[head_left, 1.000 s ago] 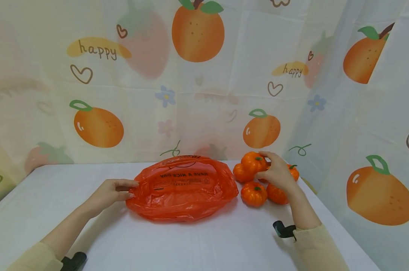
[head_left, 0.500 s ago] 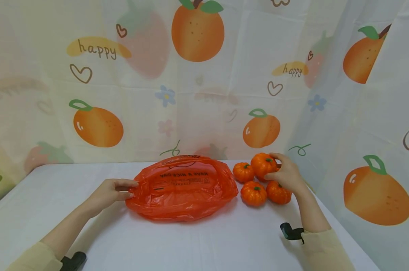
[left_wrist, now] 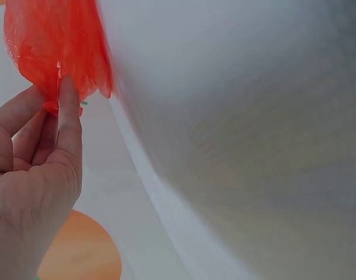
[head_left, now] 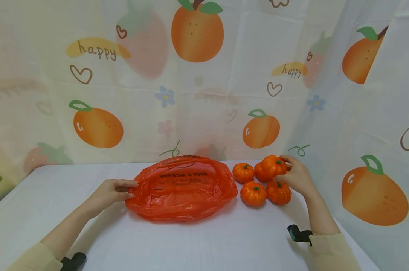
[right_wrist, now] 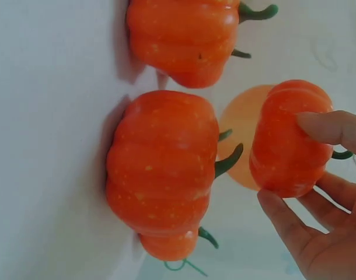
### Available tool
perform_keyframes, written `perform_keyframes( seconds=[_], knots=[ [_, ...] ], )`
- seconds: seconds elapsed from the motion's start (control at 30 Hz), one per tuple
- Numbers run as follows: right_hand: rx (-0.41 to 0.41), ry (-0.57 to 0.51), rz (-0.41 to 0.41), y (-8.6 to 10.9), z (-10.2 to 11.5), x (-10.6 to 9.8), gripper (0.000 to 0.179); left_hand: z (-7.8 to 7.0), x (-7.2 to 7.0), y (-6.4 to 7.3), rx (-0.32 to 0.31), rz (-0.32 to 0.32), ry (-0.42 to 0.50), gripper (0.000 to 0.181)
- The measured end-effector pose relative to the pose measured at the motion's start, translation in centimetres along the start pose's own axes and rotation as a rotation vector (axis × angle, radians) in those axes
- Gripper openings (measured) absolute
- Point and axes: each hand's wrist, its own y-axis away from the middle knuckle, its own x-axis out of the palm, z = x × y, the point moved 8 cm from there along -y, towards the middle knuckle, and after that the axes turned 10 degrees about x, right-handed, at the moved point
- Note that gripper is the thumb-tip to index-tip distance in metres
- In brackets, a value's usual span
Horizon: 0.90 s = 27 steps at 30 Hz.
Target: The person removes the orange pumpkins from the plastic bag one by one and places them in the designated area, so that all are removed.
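My left hand [head_left: 106,192] pinches the left edge of a red plastic bag [head_left: 184,203], which lies spread with its mouth held wide. In the left wrist view the thumb and fingers of the left hand [left_wrist: 41,157] meet on a gathered bit of the bag [left_wrist: 55,46]. A small orange pumpkin [right_wrist: 292,140] with a green stem is gripped between thumb and fingers of my right hand [right_wrist: 327,216], raised above the others. Several more such pumpkins, among them one at the front [head_left: 253,194] and another at the back left [head_left: 243,172], sit right of the bag.
A white cloth covers the table [head_left: 191,244]. Behind and to the right hangs a curtain [head_left: 208,79] printed with fruit and hearts. Dark wrist mounts [head_left: 299,234] sit at both sleeves.
My right hand, carrying the pumpkin, has moved to the right and slightly down over the group, uncovering pumpkins behind it. The left hand and bag stay where they were.
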Motion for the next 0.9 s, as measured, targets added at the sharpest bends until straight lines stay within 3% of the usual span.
perform_keyframes(
  seconds=[0.43,0.9],
  knots=[
    [0.009,0.026,-0.020,0.0,-1.7,-0.8,0.079,0.1,0.0,0.0,-0.002,0.003,0.003,0.043],
    [0.074,0.056,-0.035,0.0,-3.8,-1.5,0.079,-0.1,0.0,0.1,-0.002,-0.003,-0.004,0.043]
  ],
)
